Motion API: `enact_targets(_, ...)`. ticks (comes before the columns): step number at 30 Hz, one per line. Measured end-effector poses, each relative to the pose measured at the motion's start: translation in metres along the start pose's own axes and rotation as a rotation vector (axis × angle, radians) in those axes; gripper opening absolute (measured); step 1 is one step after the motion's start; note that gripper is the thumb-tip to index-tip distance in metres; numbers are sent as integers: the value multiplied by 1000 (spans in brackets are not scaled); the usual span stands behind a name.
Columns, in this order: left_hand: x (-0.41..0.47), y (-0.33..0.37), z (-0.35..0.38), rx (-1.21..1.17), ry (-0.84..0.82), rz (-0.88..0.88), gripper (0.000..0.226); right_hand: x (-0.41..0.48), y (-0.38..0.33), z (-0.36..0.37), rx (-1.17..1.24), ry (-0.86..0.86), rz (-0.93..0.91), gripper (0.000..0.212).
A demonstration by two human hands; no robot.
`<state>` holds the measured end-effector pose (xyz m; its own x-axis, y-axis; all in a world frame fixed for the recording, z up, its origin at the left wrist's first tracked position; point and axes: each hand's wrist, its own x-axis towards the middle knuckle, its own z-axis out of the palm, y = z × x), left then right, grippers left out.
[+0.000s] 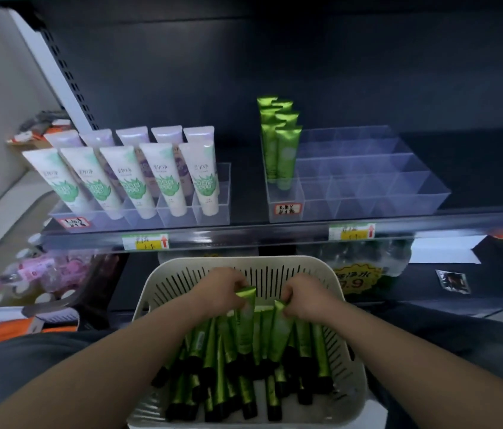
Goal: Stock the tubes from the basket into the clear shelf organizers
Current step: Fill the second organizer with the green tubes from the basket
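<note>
A white slotted basket [341,385] in front of me holds several green tubes with black caps [213,376]. My left hand [224,287] pinches the crimped end of one green tube [245,323], which stands lifted above the pile. My right hand [304,297] grips the end of another green tube [278,329]. On the shelf above, a clear organizer [367,181] with several compartments holds several green tubes [278,140] upright in its left column. The other compartments are bare.
A second clear organizer [213,193] at the shelf's left holds white-and-green tubes [163,178] with purple ones behind. Yellow price tags [145,243] sit on the shelf's front rail. Packaged goods [37,274] lie on the lower shelf at left, bottled water [358,258] at right.
</note>
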<state>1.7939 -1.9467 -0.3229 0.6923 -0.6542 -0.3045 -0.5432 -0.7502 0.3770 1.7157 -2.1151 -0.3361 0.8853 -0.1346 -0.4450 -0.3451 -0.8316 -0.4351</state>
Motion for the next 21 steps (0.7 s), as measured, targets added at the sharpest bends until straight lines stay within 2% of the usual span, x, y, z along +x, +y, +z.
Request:
enact_targets(3, 0, 18, -20, 6, 53, 40, 30, -13, 0, -23, -13, 71, -41, 23)
enact_targets(11, 12, 71, -74, 41, 160, 165, 33, -44, 4, -97, 115, 231, -91, 17)
enact_targets(18, 27, 117, -124, -68, 258, 238, 20, -51, 17, -157, 309, 311, -167, 14)
enact_targets(21, 36, 135, -141, -46, 290, 241, 21, -54, 18, -181, 379, 361, -197, 17)
